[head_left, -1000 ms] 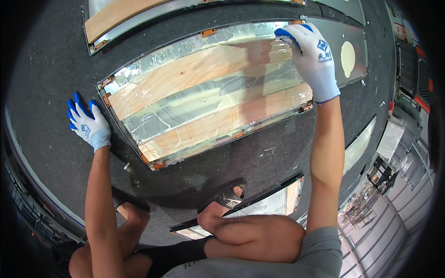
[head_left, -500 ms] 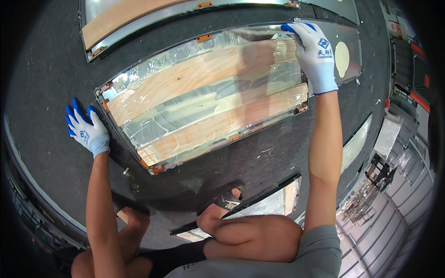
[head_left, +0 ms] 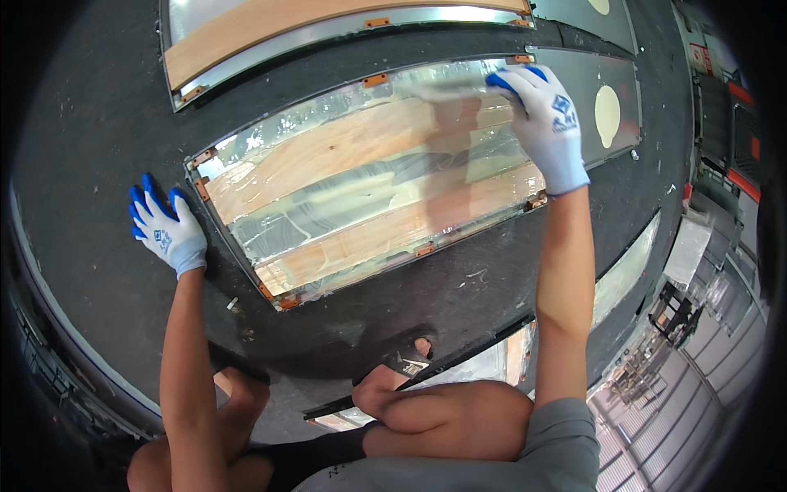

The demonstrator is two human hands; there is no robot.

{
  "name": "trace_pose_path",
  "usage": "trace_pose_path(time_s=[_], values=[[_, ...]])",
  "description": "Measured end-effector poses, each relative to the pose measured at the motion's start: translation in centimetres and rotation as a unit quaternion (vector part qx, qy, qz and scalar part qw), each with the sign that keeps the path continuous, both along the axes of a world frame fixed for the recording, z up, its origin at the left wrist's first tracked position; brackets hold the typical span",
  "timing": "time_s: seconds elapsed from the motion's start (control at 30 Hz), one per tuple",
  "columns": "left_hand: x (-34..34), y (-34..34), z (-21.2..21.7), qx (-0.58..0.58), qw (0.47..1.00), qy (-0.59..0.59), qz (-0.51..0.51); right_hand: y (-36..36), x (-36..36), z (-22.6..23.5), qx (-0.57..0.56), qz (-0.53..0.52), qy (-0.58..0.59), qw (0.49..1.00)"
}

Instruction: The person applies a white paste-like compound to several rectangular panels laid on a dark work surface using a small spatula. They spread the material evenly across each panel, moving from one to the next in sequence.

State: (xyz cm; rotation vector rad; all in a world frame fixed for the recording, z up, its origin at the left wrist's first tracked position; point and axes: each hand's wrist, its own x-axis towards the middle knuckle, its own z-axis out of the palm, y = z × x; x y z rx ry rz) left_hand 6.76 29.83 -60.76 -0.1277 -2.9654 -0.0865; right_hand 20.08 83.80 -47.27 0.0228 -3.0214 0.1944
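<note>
My right hand [head_left: 543,107], in a white glove with blue fingertips, is closed over the far right part of a framed panel [head_left: 340,197]. In it is a pale, flat spreader [head_left: 447,90], smeared by motion, its grip hidden by the glove. The panel has wooden boards [head_left: 328,148] lengthwise, with glossy, cream-coloured paste [head_left: 348,201] streaked between and over them. Small orange-brown blocks [head_left: 375,80] sit along its edges. My left hand [head_left: 168,228], gloved alike, rests with spread fingers on the black surface [head_left: 90,205], left of the panel.
A second panel with a wooden board [head_left: 238,37] lies beyond. To the right is a grey sheet [head_left: 578,82] bearing a round cream patch [head_left: 607,116]. Another panel [head_left: 475,365] lies by my bent knee. Racks and equipment [head_left: 643,353] stand farther right.
My right hand and the spreader have shifted a little left along the panel's far edge, uncovering the corner block. The whole view has shifted slightly. My left hand stays spread on the surface.
</note>
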Motion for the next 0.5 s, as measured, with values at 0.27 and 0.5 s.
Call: trace_pose_path(time_s=[0.27, 0.5], values=[[0.2, 0.8, 1.0, 0.007, 1.0, 0.002, -0.004, -10.3, 3.6, 4.1, -0.148, -0.098, -0.037, 0.983], [0.2, 0.6, 0.7, 0.007, 1.0, -0.008, 0.004, -8.7, 5.4, 2.1, -0.254, -0.36, -0.041, 0.897]])
